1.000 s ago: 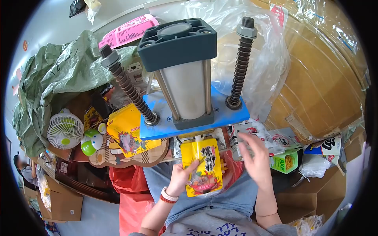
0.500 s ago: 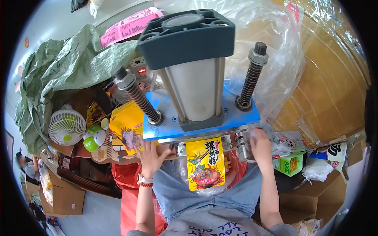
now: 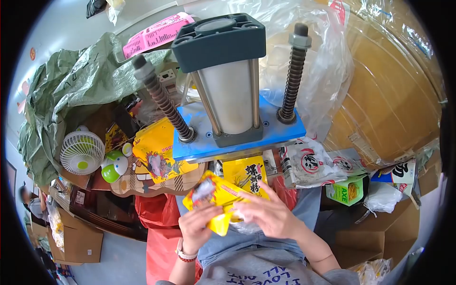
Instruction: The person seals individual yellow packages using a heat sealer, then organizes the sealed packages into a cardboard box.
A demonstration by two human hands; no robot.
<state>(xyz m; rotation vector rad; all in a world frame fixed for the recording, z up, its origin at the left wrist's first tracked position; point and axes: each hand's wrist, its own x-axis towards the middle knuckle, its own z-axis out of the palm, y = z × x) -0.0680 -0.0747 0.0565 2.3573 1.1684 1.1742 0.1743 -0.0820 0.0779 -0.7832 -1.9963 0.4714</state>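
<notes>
A yellow printed food pouch [image 3: 213,191] is in front of me, bent and tilted, its lower corner pointing down. My left hand [image 3: 197,227] grips its lower left side, fingers wrapped over the front. At its right edge is my right hand [image 3: 273,214], thumb and a finger closed on the film while another finger sticks up. Behind the hands, a second yellow pouch [image 3: 254,172] with black lettering lies under the blue plate [image 3: 190,121] of a press. The press cylinder [image 3: 225,97] stands above that plate, between two spring-loaded bolts.
More yellow pouches [image 3: 159,154] lie left of the press on a patterned board [image 3: 142,187]. A white fan [image 3: 81,153] stands farther left. To the right are white printed bags [image 3: 308,164], a green AXE pack [image 3: 347,191] and an open carton [image 3: 368,244].
My left hand left the pouches beside the press and now holds one in front of me. My right hand came from the right side to that pouch. The view shifted slightly.
</notes>
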